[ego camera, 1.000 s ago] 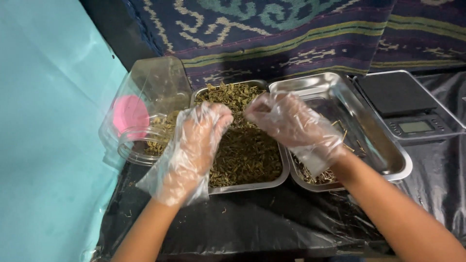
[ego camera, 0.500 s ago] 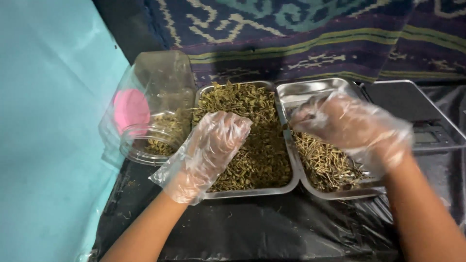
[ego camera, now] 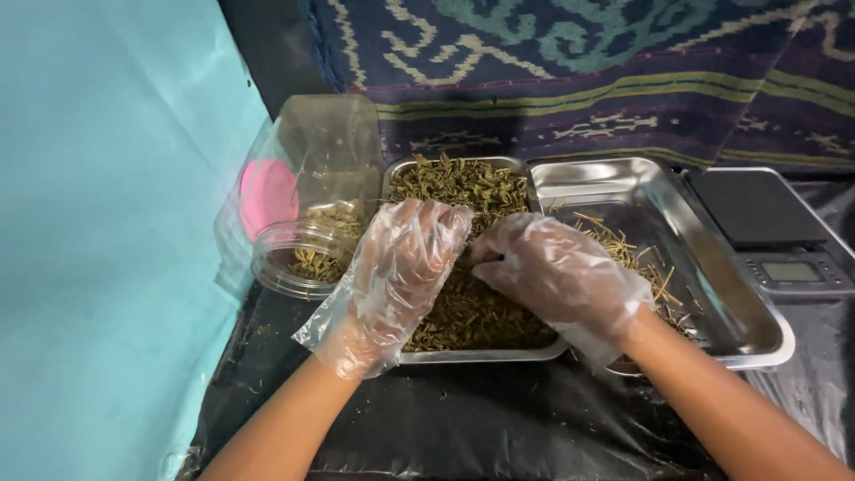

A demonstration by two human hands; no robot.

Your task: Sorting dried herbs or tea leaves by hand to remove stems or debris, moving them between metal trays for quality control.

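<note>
Both my hands wear loose clear plastic gloves and meet over the left steel tray (ego camera: 481,355), which is heaped with dried green-brown leaves and stems (ego camera: 463,183). My left hand (ego camera: 401,276) lies on the heap with its fingers stretched out and pointing away from me. My right hand (ego camera: 557,276) reaches in from the right, and its fingertips are pinched together in the leaves near the left hand's fingertips. The right steel tray (ego camera: 641,183) touches the left one and holds a thin scatter of pale bare stems (ego camera: 641,258) along its near side.
A clear plastic jar (ego camera: 312,223) lies on its side left of the trays, some dried leaves inside, a pink lid (ego camera: 267,191) behind it. A black digital scale (ego camera: 775,232) sits at the right. Black plastic sheet covers the table; patterned cloth hangs behind.
My right hand has moved from over the right tray back to the left tray, meeting the left hand. The left hand stayed on the heap.
</note>
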